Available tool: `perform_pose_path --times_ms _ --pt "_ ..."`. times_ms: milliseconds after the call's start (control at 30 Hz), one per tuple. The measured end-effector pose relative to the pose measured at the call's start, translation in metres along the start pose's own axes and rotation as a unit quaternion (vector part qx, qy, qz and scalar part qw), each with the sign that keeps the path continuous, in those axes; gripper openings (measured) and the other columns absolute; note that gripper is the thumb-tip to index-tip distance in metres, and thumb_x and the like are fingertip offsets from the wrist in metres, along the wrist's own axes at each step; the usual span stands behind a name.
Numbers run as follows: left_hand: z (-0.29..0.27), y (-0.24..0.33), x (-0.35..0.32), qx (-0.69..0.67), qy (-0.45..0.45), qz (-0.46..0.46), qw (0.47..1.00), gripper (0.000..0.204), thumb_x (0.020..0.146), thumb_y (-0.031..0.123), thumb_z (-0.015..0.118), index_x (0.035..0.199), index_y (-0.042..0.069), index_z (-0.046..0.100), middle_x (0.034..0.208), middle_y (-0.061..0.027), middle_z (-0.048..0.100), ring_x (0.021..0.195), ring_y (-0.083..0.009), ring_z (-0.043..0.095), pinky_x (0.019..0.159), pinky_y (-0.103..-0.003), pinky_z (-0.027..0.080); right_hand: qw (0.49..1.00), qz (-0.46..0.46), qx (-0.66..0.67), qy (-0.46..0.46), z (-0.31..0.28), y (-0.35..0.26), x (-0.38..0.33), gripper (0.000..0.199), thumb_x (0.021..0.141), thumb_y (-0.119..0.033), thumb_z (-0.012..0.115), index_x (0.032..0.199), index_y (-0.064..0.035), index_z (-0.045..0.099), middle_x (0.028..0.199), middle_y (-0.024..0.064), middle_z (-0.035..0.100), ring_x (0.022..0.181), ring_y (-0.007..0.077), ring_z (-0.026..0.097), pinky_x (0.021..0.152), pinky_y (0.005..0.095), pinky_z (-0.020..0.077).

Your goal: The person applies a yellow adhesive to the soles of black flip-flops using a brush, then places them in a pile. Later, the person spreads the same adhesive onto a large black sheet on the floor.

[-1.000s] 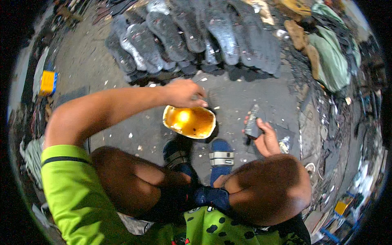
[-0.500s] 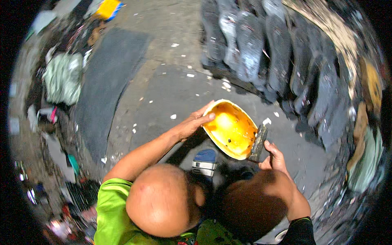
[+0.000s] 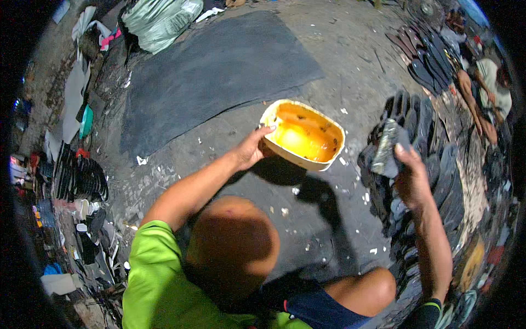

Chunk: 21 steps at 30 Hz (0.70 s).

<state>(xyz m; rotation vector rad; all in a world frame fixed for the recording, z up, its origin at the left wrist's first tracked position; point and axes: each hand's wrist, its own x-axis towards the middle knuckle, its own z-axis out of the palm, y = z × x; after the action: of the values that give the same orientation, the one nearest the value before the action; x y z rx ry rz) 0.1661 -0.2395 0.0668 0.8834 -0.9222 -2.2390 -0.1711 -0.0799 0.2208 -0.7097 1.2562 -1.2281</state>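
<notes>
My left hand [image 3: 256, 147] grips the near-left rim of a cream plastic tub [image 3: 307, 163], thumb over the edge. Wet yellow-orange liquid, glue-like, coats its inside, with dark specks on the walls. Out to the right, my right hand [image 3: 412, 178] is closed on a dark, flat block [image 3: 390, 151] with a crusted, shiny edge; its exact kind is unclear. The block is apart from the tub and hangs over rows of black shoe soles [image 3: 446, 181]. Whether it touches them I cannot tell.
A large dark sheet [image 3: 219, 71] lies on the floor beyond the tub, near a pale green plastic sack [image 3: 161, 22]. Another person [image 3: 487, 93] sits at the far right, near more dark soles [image 3: 430, 63]. Stacked black pieces [image 3: 79, 175] stand at left; white scraps litter the ground.
My view has swung toward the right. The block, earlier against the tub's right rim, is now away from it over the soles in my right hand. My left hand still holds the tub.
</notes>
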Motion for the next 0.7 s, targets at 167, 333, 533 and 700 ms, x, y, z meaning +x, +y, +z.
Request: perform_pose_path --times_ms 167,333,533,700 --pt "-0.049 -0.017 0.039 0.006 0.048 -0.048 0.998 0.073 0.089 0.036 0.067 0.144 0.011 0.027 0.14 -0.0105 0.044 0.13 -0.0275 0.046 0.108 -0.052 0.039 0.981 -0.003 -0.128 0.145 0.017 -0.074 0.089 0.04 0.096 -0.032 0.056 0.129 -0.0081 0.053 0.122 0.0014 0.059 0.11 0.016 0.057 0.098 0.0382 0.0431" --pt "-0.093 0.018 0.082 -0.03 0.041 -0.04 0.998 0.086 0.085 0.042 0.07 0.147 0.01 0.021 0.146 -0.0133 0.038 0.136 -0.0285 0.038 0.112 -0.055 0.029 0.942 -0.072 -0.308 0.116 0.076 -0.147 0.17 0.041 0.098 -0.03 0.055 0.128 -0.0019 0.054 0.115 0.0065 0.06 0.109 0.0198 0.057 0.089 0.0353 0.0497" --pt "-0.182 0.094 0.054 -0.038 0.148 0.056 0.987 0.056 0.085 0.036 0.07 0.13 0.008 0.053 0.123 -0.0084 0.061 0.113 -0.0199 0.058 0.095 -0.043 0.047 0.894 -0.051 -0.434 0.097 0.082 -0.213 0.219 0.044 0.101 -0.031 0.047 0.127 0.0029 0.056 0.12 0.0097 0.059 0.11 0.0183 0.057 0.096 0.0329 0.0446" --pt "-0.334 0.044 -0.125 0.074 0.283 0.099 0.951 0.047 0.093 0.002 0.053 0.139 0.001 0.043 0.138 -0.0121 0.048 0.125 -0.0235 0.049 0.106 -0.038 0.041 0.777 -0.112 -0.618 0.03 0.004 -0.155 0.281 0.038 0.092 -0.028 0.06 0.124 -0.0077 0.059 0.118 0.0103 0.062 0.108 0.0253 0.059 0.093 0.0372 0.0463"
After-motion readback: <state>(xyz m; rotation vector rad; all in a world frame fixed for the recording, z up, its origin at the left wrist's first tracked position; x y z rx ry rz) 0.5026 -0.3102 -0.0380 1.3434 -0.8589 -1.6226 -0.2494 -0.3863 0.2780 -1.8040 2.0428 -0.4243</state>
